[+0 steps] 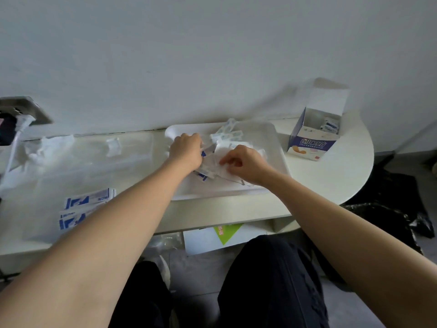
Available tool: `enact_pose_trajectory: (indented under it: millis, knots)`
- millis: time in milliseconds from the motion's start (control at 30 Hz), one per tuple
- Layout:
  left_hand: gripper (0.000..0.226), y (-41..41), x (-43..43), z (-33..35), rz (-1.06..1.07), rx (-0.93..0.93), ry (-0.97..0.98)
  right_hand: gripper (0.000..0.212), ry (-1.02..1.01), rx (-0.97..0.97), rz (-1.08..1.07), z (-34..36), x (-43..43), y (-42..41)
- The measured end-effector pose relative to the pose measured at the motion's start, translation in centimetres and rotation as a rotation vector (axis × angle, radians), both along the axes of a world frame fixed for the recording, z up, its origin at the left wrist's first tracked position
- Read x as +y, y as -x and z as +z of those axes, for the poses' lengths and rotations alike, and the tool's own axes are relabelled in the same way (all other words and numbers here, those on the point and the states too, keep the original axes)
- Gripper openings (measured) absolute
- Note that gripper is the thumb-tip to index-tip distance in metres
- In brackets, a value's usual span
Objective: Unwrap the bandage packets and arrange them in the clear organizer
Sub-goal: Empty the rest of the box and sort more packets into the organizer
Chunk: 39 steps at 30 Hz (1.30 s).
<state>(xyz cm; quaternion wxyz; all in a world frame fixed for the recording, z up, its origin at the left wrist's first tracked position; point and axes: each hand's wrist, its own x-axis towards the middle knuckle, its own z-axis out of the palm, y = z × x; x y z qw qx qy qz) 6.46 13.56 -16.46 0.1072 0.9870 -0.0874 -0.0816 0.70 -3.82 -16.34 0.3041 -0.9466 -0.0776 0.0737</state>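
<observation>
Est. early-mid: L hand [186,150] sunk in packet pile [227,136] on tray [269,140] mid-table, fingers hidden, can't tell grip; R hand [246,165] pinches white wrapper [223,168]; few blue packets [87,200] near-left by clear organizer [94,162], in/beside unclear; box [314,140] far right holds more.

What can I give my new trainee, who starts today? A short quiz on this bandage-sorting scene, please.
1. True or false: the open box stands on the white tray.
2. What do the fingers of the right hand pinch? A. a white wrapper B. a pen C. a cup
3. Fill in: the blue-and-white packets lie on the person's ___ side of the tray.
Key: 1 false, it stands on the table beside the tray; 2 A; 3 left.
</observation>
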Motion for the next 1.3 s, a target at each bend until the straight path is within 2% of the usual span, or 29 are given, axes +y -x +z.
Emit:
enact_pose_trajectory:
  millis: [100,167,300,400,467,600,700,733,867,933,1033,1167,1300]
  knots:
    - [0.016,-0.1,0.0,0.4,0.037,0.064,0.008,0.027,-0.052,0.020,-0.027,-0.4,0.0,-0.2]
    - [0.009,0.0,0.2,0.8,0.042,0.042,0.043,0.024,-0.098,0.052,-0.048,-0.5,-0.1,-0.3]
    - [0.015,0.9,0.9,2.6,0.073,-0.056,0.159,0.013,-0.221,0.096,-0.122,-0.2,0.0,-0.9]
    - [0.016,1.7,1.9,4.6,0.103,-0.054,0.226,0.006,-0.230,0.115,-0.176,0.4,0.3,-1.3]
    - [0.013,2.3,2.9,5.7,0.122,-0.029,0.276,0.007,-0.255,0.103,-0.212,1.0,0.8,-1.3]
    - [0.005,4.0,5.0,7.0,0.067,0.093,0.450,0.034,-0.510,0.124,-0.166,2.8,3.1,-0.7]
    - [0.002,4.9,5.6,7.4,0.014,0.122,0.502,0.028,-0.411,0.070,-0.059,4.2,4.7,-0.3]
    - [0.006,5.0,5.6,7.3,0.016,0.099,0.497,0.026,-0.370,0.060,-0.058,4.4,4.9,-0.2]
    - [0.034,5.1,5.4,6.3,0.029,-0.020,0.333,0.013,-0.279,0.037,-0.237,3.7,4.5,-0.1]
    - [0.038,5.1,4.9,5.6,-0.042,-0.017,0.263,0.009,-0.291,0.036,-0.354,3.0,3.8,0.1]
    - [0.042,4.8,3.5,4.3,-0.164,0.010,0.155,0.014,-0.332,0.043,-0.446,2.5,2.7,0.4]
    - [0.047,4.5,2.1,2.2,-0.256,0.074,-0.089,0.030,-0.405,0.092,-0.421,2.1,1.6,0.6]
    - [0.045,3.9,1.8,1.5,-0.220,0.120,-0.218,0.031,-0.437,0.111,-0.340,1.8,0.9,0.8]
